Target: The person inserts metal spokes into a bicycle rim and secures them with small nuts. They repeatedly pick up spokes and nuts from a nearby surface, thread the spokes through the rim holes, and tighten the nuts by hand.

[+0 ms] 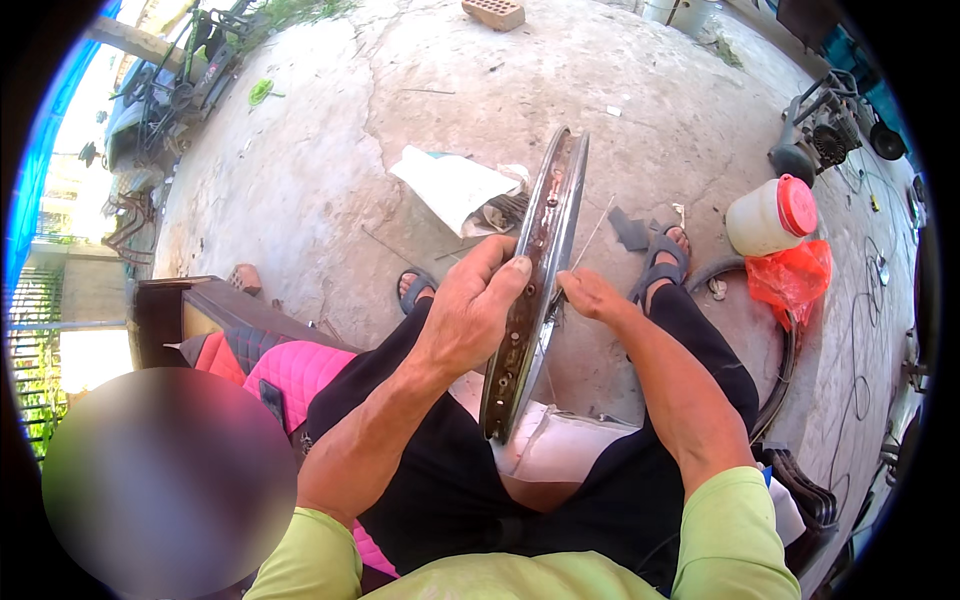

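Observation:
A metal wheel rim (517, 350) stands on edge between my knees, its outer face rusty brown with a row of holes and its side shiny. My left hand (472, 305) is closed around the rim's left side, thumb resting on the outer face. At the rim's other side my right hand (592, 296) is closed in a pinch. A thin wire spoke (598, 232) sticks up from its fingers; where its lower end sits is hidden. A white sack (455, 188) with a bundle of thin metal pieces at its mouth lies on the ground beyond the rim.
To the right stand a whitish tub with a red lid (770, 216), a red plastic bag (790, 280) and a black tyre (785, 380). A wooden bench (235, 312) with pink quilted cloth (300, 372) and a phone (272, 402) is at left. A brick (493, 12) lies far ahead.

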Demonstrator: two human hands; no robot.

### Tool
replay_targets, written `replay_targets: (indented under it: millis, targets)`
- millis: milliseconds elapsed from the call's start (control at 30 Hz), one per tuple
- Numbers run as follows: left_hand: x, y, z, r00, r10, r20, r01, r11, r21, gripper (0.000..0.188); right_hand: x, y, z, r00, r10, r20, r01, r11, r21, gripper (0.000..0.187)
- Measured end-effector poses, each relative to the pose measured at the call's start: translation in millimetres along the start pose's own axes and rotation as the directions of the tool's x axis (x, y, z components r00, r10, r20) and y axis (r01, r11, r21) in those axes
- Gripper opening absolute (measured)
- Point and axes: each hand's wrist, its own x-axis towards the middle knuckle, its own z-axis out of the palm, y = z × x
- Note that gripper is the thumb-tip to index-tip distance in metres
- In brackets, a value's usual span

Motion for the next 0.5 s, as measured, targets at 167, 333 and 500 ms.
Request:
replay_targets:
  millis: [167,333,500]
  targets:
    - [-2,-3,-4,1.000,-0.007,-0.001,0.007,1.000,-0.018,0.031,-17,-30,-8,0.997,0.036,-0.065,-0.046,0.986,-0.163,0.063]
    - [1,-9,-3,0.999,0.019,0.039,-0.019,1.000,0.002,0.031,-19,-33,-7,0.977,0.119,-0.179,-0.127,0.991,-0.034,0.056]
    - [0,-6,-1,1.000,0.008,0.015,-0.007,0.998,-0.059,0.031,-22,-45,-3,0.948,0.221,-0.231,-0.073,0.852,0.519,0.046]
